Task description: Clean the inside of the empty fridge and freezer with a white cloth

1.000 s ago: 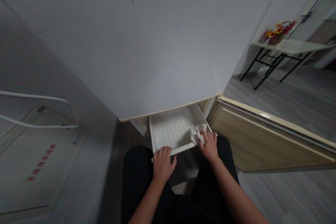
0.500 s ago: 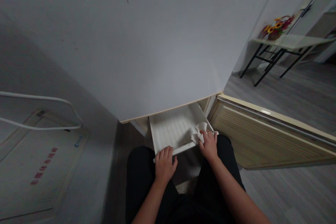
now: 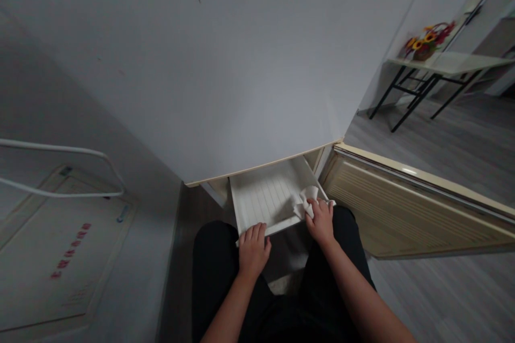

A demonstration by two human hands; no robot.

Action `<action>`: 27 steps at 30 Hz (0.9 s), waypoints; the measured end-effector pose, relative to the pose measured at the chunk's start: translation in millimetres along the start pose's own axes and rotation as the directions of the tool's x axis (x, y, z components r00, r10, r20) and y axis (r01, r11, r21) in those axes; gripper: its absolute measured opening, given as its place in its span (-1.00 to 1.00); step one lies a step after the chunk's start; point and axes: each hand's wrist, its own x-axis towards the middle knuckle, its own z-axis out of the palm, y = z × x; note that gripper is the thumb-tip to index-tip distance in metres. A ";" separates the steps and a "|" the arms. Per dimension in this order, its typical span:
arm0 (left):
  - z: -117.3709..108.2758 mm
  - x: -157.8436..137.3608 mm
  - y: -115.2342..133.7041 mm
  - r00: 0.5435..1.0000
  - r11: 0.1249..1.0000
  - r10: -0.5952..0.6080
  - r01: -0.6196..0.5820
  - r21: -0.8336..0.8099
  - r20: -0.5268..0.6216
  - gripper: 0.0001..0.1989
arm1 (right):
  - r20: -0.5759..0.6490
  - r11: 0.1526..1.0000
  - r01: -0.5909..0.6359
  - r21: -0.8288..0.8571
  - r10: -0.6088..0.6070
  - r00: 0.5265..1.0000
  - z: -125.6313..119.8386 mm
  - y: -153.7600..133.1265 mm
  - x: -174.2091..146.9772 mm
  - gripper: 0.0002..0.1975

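The left hand (image 3: 252, 249) lay fingers-over on the front edge of the pulled-out white ribbed plastic drawer (image 3: 261, 198), gripping its lip. The right hand (image 3: 321, 221) was closed on a crumpled white cloth (image 3: 306, 201) pressed at the drawer's front right corner (beside the open cream fridge door (image 3: 406, 209)). Pressing hard at that corner could probably tip or twist the drawer off its runners. Against half a second earlier, both hands and cloth had barely shifted.
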 end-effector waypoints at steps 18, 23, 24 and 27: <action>-13.8 7.7 -38.8 0.969 0.976 -0.211 0.202 -0.077 -0.131 -0.51 | 0.256 0.977 0.212 0.003 -0.206 0.945 1.9 -55.4 -6.1 -0.66; 1.5 3.9 -52.9 0.973 0.947 -0.199 0.160 -0.280 -0.119 -0.57 | 0.372 0.909 0.408 0.091 -0.411 0.832 30.2 -128.9 -27.1 -0.53; 3.9 1.9 -57.3 0.971 0.933 -0.197 0.144 -0.329 -0.136 -0.58 | 0.373 0.892 0.440 0.107 -0.446 0.814 36.5 -140.6 -32.9 -0.48; 8.5 -4.5 -68.1 0.952 0.913 -0.237 0.151 -0.379 -0.193 -0.59 | 0.363 0.876 0.460 0.143 -0.479 0.799 48.4 -160.3 -45.7 -0.43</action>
